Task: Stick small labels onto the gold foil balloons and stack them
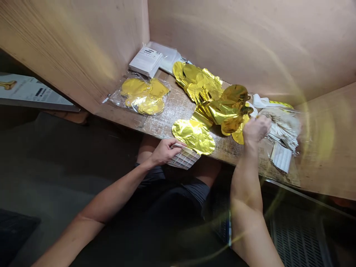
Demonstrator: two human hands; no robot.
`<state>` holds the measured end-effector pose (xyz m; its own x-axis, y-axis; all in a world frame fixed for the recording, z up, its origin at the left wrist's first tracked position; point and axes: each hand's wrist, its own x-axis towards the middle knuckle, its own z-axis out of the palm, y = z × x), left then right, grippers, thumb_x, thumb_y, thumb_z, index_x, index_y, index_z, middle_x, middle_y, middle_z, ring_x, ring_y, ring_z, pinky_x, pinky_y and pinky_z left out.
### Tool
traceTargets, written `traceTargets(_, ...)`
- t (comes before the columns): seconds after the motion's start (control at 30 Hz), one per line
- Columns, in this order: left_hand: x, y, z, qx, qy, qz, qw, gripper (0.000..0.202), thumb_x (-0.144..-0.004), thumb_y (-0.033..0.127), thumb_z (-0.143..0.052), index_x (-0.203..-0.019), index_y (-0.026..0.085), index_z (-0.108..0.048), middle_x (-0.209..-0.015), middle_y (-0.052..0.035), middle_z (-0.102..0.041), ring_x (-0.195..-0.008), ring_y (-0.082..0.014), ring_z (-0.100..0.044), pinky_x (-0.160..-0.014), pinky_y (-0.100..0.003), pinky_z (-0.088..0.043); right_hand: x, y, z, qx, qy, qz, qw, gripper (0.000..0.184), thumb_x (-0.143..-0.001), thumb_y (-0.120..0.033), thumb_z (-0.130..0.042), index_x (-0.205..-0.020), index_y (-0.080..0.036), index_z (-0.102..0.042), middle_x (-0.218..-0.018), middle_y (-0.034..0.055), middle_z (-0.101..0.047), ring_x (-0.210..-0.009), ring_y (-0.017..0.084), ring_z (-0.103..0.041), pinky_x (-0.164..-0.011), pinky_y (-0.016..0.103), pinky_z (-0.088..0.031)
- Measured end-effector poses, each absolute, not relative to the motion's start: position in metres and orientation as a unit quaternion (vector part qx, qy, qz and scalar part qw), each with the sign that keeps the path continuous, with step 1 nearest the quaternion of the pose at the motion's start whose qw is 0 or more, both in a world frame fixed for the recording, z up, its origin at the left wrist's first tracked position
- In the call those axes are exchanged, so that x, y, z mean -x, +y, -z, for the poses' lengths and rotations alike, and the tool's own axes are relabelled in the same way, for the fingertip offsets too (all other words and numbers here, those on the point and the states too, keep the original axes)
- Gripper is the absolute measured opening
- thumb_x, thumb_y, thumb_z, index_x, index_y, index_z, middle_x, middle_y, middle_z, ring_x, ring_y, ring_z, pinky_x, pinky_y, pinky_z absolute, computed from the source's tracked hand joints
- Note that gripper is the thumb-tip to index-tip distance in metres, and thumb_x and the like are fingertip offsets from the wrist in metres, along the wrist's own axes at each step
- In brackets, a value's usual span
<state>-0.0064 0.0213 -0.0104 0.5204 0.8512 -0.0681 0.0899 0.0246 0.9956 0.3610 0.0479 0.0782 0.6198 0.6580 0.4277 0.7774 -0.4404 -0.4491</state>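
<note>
My left hand (167, 152) pinches a sheet of small printed stickers (185, 158) at the table's near edge. Just beyond the sheet lies the rounded end of a gold foil balloon (194, 136), flat on the tabletop. My right hand (257, 128) is closed at the right end of the crumpled gold foil balloons (233, 107); whatever its fingers hold is hidden. Beside that hand spreads a bundle of thin white strips (285, 126) in clear plastic, with a folded white sheet (281, 157) below it.
A clear bag of folded gold foil (146, 94) lies on the left of the worn wooden table (178, 100). Behind it sits a stack of white printed cards (147, 59). Tall panels (236, 44) enclose the back and sides. At far left is a printed package (33, 92).
</note>
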Motion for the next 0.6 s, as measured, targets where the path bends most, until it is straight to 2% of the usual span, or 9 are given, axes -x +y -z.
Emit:
traceTargets(0.03,0.011,0.024,0.008,-0.587,0.385,-0.327,0.633,0.021,-0.085,0.03,-0.067,-0.094,0.015,-0.078,-0.094,-0.006,-0.079,-0.08,-0.0191,-0.072,-0.069,-0.026,-0.055,-0.358,0.042,-0.079,0.83,-0.441,0.091,0.328,0.034,-0.102,-0.041,-0.05,-0.108,-0.012,-0.066,-0.112,0.0205,-0.065,-0.103,0.03,-0.063,-0.095,0.051,-0.049)
traceTargets(0.07,0.015,0.027,0.007,-0.557,0.386,-0.339,0.652,0.021,-0.084,0.033,-0.069,-0.092,0.014,-0.076,-0.087,-0.0044,-0.076,-0.074,-0.0172,-0.069,-0.065,-0.025,-0.053,-0.349,0.032,-0.077,0.806,-0.488,0.036,0.334,0.034,-0.102,-0.042,-0.052,-0.111,-0.013,-0.067,-0.112,0.0189,-0.067,-0.102,0.028,-0.064,-0.095,0.049,-0.051)
traceTargets(0.13,0.021,0.031,0.005,-0.517,0.383,-0.361,0.675,0.023,-0.083,0.036,-0.074,-0.09,0.014,-0.073,-0.078,-0.0011,-0.07,-0.067,-0.014,-0.063,-0.063,-0.023,-0.05,-0.313,0.007,-0.066,0.714,-0.599,-0.175,0.318,0.035,-0.1,-0.048,-0.058,-0.113,-0.018,-0.071,-0.103,0.0116,-0.072,-0.094,0.024,-0.068,-0.089,0.042,-0.055)
traceTargets(0.2,0.024,0.033,0.004,-0.498,0.382,-0.364,0.688,0.026,-0.084,0.039,-0.075,-0.092,0.014,-0.072,-0.077,-0.0002,-0.068,-0.066,-0.013,-0.062,-0.062,-0.023,-0.05,-0.271,-0.018,-0.05,0.615,-0.635,-0.365,0.292,0.033,-0.099,-0.048,-0.064,-0.117,-0.021,-0.072,-0.106,0.0081,-0.076,-0.095,0.023,-0.071,-0.086,0.038,-0.058)
traceTargets(0.27,0.026,0.033,0.005,-0.504,0.392,-0.355,0.683,0.03,-0.085,0.042,-0.076,-0.096,0.014,-0.072,-0.08,-0.0013,-0.07,-0.068,-0.014,-0.063,-0.063,-0.024,-0.052,-0.239,-0.035,-0.035,0.577,-0.62,-0.431,0.31,0.028,-0.099,-0.045,-0.066,-0.114,-0.022,-0.073,-0.105,0.0062,-0.077,-0.094,0.022,-0.071,-0.084,0.035,-0.058)
traceTargets(0.37,0.026,0.031,0.006,-0.545,0.412,-0.334,0.649,0.037,-0.083,0.046,-0.079,-0.1,0.014,-0.073,-0.088,-0.0049,-0.075,-0.075,-0.0176,-0.069,-0.068,-0.026,-0.057,-0.221,-0.044,-0.02,0.582,-0.594,-0.439,0.34,0.025,-0.099,-0.041,-0.066,-0.111,-0.022,-0.074,-0.097,0.0043,-0.077,-0.085,0.019,-0.07,-0.077,0.033,-0.058)
traceTargets(0.47,0.025,0.03,0.006,-0.561,0.417,-0.329,0.635,0.037,-0.085,0.048,-0.079,-0.098,0.014,-0.075,-0.089,-0.0067,-0.077,-0.076,-0.0189,-0.071,-0.068,-0.027,-0.058,-0.222,-0.044,-0.018,0.592,-0.606,-0.415,0.332,0.025,-0.1,-0.04,-0.065,-0.114,-0.022,-0.075,-0.088,0.0026,-0.075,-0.076,0.018,-0.068,-0.071,0.031,-0.057)
traceTargets(0.6,0.023,0.029,0.006,-0.537,0.41,-0.331,0.659,0.037,-0.084,0.05,-0.079,-0.092,0.014,-0.074,-0.082,-0.0051,-0.076,-0.07,-0.0178,-0.07,-0.064,-0.026,-0.058,-0.219,-0.046,-0.02,0.59,-0.669,-0.301,0.338,0.02,-0.102,-0.035,-0.062,-0.109,-0.023,-0.077,-0.095,0.0052,-0.078,-0.079,0.019,-0.071,-0.075,0.035,-0.059)
